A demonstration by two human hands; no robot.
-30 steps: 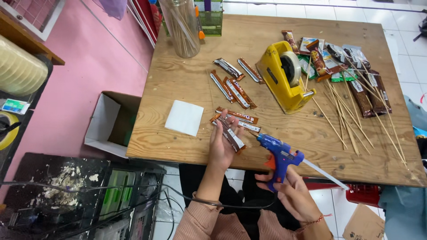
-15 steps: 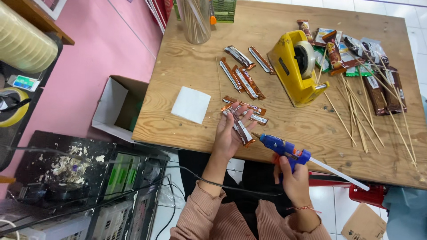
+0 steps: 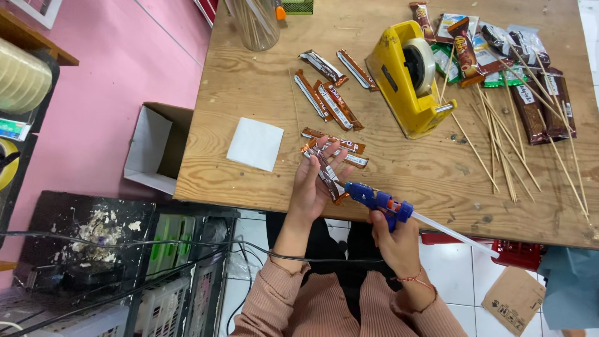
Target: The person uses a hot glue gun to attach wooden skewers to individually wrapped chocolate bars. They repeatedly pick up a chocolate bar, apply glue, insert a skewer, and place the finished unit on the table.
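**Glue gun meeting candy bar at desk edge**

The left hand (image 3: 310, 190) is gripping a wrapped candy bar (image 3: 329, 176) at the near edge of the desk (image 3: 262, 81). The right hand (image 3: 393, 240) is clenching a blue glue gun (image 3: 376, 200), its nozzle touching the bar. A yellow tape dispenser (image 3: 405, 78) is standing well apart.

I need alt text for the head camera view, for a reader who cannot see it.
Seen from above, a person's left hand holds a wrapped snack bar while the right hand aims a blue glue gun at it, over a wooden table. More snack bars, a yellow tape dispenser and thin wooden skewers lie on the table.
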